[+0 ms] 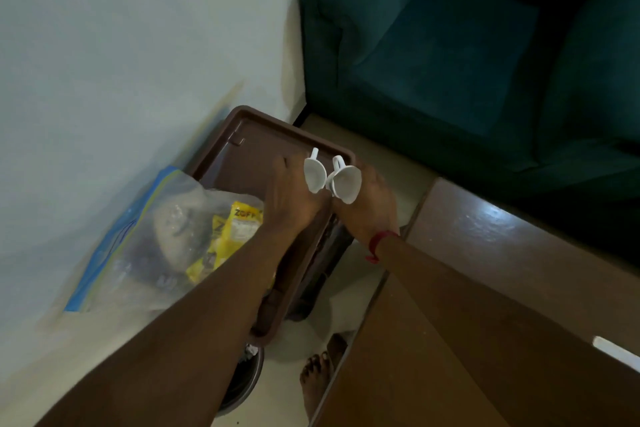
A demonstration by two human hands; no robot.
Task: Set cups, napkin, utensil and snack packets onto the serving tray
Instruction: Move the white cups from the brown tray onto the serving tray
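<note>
While one white cup (pixel 314 175) is gripped in the left hand (pixel 291 199) and a second cup (pixel 347 184) in the right hand (pixel 372 206), both are held together above the far end of the serving tray (pixel 251 116), which lies lengthwise ahead.

We note: pale wall (pixel 121 45) left; teal upholstered sofa (pixel 450 45) upper right; cream floor (pixel 381 156) between; glossy brown wooden top (pixel 485 253) right, catching glare.
</note>
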